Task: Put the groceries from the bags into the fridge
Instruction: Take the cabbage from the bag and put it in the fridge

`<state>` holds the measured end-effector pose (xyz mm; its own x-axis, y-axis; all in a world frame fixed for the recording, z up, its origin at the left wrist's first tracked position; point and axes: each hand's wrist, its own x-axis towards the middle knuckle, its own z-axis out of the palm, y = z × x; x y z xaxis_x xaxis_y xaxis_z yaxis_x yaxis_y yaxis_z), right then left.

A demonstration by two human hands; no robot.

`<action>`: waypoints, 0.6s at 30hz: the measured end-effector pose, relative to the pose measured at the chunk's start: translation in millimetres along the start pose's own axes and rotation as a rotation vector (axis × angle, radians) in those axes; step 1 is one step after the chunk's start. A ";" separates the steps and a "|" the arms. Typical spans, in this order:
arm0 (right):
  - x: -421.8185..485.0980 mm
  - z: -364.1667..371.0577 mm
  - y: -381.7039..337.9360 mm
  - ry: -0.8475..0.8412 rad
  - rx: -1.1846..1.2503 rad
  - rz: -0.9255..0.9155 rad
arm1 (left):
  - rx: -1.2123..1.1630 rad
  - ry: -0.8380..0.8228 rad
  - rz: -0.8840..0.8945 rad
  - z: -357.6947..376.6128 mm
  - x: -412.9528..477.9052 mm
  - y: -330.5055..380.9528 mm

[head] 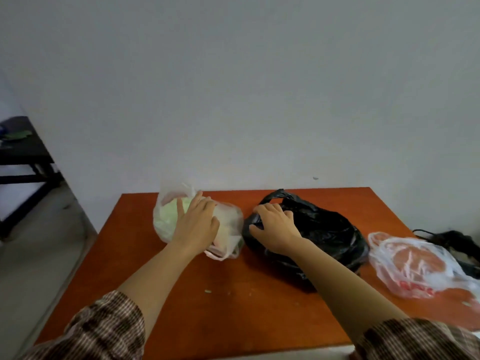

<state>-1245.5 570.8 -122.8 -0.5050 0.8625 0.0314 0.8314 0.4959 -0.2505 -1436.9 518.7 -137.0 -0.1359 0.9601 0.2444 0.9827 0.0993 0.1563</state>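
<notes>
Checked brown-and-cream cloth fills both lower corners of the frame: the left sleeve [104, 331] and the right sleeve [415, 339], each pushed up over a bare forearm that reaches up toward the middle. Under the arms lies an orange-brown table [233, 307], with a small pale crumb [208, 291] on it just below centre.

At the lower right, a clear plastic bag [415, 266] with red print lies on the table, something orange showing through it. It sits just beside the black bag [332, 229], a glossy, crumpled sack right of centre.

The right hand [275, 227] rests on the left end of the black bag, its fingers curled and its thumb tucked under, grasping a fold of the plastic near the bag's mouth.

Left of centre stands a whitish translucent bag [231, 216], close against the black one. A pale green mass [166, 216] shows through its left side; what it is I cannot tell. The left hand [197, 222] lies released on top of this bag, fingers fairly straight and spread, pressing on the plastic without closing round it.

At the right edge, beyond the clear bag, a dark tangled item [452, 237] lies on the table, too blurred to name.

Behind the table rises a plain grey-white wall [233, 87]. At the far left, a dark low stand [23, 152] sits on a pale floor [39, 255].
</notes>
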 end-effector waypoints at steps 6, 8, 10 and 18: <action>81.5 42.3 -71.2 -0.036 0.150 0.112 | -0.145 -0.026 0.152 5.8 61.2 -101.0; 99.1 56.8 -88.0 -0.030 0.184 0.129 | -0.084 -0.052 0.235 8.6 75.3 -120.7; 109.7 71.0 -99.0 -0.050 0.179 0.124 | -0.019 -0.096 0.325 16.9 86.6 -134.4; 131.2 108.4 -98.7 -0.278 -0.235 -0.012 | 0.034 -0.248 0.530 45.1 106.1 -169.0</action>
<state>-1418.9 624.1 -198.8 -0.5322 0.8121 -0.2394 0.8391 0.5435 -0.0215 -1611.7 615.5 -180.6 0.4052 0.9129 0.0488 0.9124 -0.4072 0.0418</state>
